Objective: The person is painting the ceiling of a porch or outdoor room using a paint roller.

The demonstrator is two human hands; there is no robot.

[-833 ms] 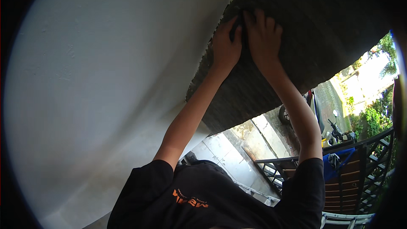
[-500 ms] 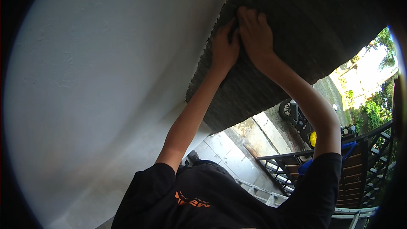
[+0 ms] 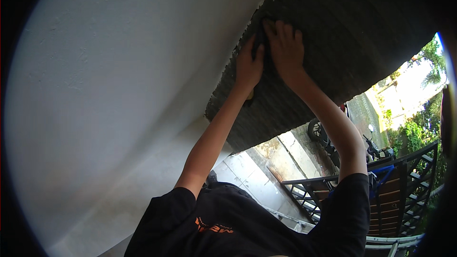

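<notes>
Both my arms reach up to a dark, ridged panel (image 3: 362, 38) beside the white wall (image 3: 109, 66). My left hand (image 3: 249, 66) is near the panel's ragged left edge, fingers curled round something dark and indistinct. Just right of it, my right hand (image 3: 288, 50) rests on the panel with fingers slightly spread and bent, their tips by that same dark patch. Behind my left wrist a small tan and dark thing (image 3: 249, 96) shows, too hidden to name.
Below are pale floor tiles (image 3: 240, 169), a metal ladder (image 3: 395, 242) around me, and a black railing gate (image 3: 388, 195) with brown slats and a blue item (image 3: 381, 176). Beyond stands a motorbike (image 3: 319, 131), with greenery (image 3: 414, 133) at far right.
Both hands appear slightly lower in the view than half a second ago, still side by side on the panel. The tan thing behind my left wrist has come into sight.
</notes>
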